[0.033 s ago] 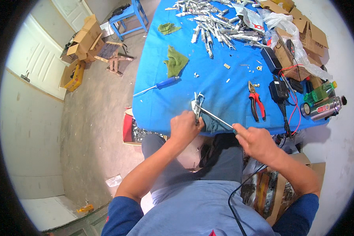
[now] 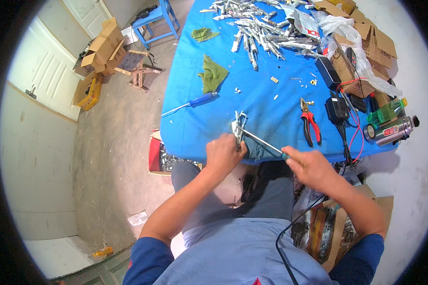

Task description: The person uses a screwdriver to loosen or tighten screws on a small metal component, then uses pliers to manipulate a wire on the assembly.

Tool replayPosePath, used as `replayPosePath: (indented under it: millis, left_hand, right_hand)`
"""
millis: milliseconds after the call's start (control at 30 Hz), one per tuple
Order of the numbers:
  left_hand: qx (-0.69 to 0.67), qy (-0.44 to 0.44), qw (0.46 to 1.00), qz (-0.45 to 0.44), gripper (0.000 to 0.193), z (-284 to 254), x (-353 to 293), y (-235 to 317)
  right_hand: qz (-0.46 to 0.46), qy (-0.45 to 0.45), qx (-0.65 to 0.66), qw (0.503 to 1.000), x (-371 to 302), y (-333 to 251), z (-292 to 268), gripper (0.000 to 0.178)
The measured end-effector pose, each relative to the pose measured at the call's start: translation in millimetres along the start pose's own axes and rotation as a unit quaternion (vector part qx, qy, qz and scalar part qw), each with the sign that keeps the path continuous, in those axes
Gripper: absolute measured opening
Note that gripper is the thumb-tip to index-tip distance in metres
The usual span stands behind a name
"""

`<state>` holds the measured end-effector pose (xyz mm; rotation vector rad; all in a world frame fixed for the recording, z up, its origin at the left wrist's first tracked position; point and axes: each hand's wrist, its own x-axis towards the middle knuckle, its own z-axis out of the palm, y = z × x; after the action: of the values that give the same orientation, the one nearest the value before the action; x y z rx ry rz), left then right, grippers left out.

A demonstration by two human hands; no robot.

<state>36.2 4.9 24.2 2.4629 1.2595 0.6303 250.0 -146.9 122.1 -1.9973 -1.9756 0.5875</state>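
My left hand (image 2: 225,154) is closed round a narrow silvery metal part (image 2: 238,124) at the near edge of the blue-covered table (image 2: 257,90). The part stands up out of my fist, and its lower end is hidden by my fingers. In my right hand (image 2: 313,167) is the dark green handle of a screwdriver (image 2: 262,142). Its long shaft slants up to the left, and its tip meets the metal part just above my left hand. Right of it lie pliers (image 2: 310,124) with red and black handles. A blue-handled screwdriver (image 2: 195,101) rests on the left.
A heap of similar metal parts (image 2: 266,35) covers the table's far side. Green cloths (image 2: 213,74) lie on the left. Along the right edge are a black adapter (image 2: 336,109), a steel flask (image 2: 390,131), a green bottle (image 2: 386,112) and cardboard boxes (image 2: 375,42). A box of small pieces (image 2: 169,159) stands below.
My right hand has shifted very slightly to the right with the screwdriver. My left hand and the metal part look the same.
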Motion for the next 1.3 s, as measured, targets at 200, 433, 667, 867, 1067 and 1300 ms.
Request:
replayPosePath:
  millis: [200,433,667,867,1067,1300]
  left_hand:
    - [-0.003,0.011,1.0,0.021,0.034,2.3,-1.2,-2.1]
    - [-0.005,-0.001,0.999,0.035,0.034,-4.4,0.2,-0.3]
    - [-0.008,-0.034,0.999,0.034,0.035,-5.7,2.0,-1.9]
    - [-0.015,-0.054,0.998,0.043,0.028,-0.9,-1.0,-6.3]
    - [-0.054,-0.026,0.997,0.052,0.031,19.6,-5.6,-19.2]
    - [-0.068,-0.033,0.995,0.06,0.031,9.2,-6.0,-17.2]
  right_hand:
    - [0.135,-0.118,0.25,0.952,18.8,21.7,-29.2,0.044]
    - [-0.052,0.046,-0.004,0.998,8.8,32.1,-22.2,0.042]
    - [-0.117,0.035,-0.093,0.988,11.6,20.8,-28.0,0.033]
    - [-0.014,-0.079,0.099,0.992,36.3,30.6,-49.6,0.029]
    - [0.114,-0.093,0.273,0.951,25.7,45.6,-20.5,0.034]
    - [-0.059,0.023,0.008,0.998,12.5,22.6,-33.9,0.031]
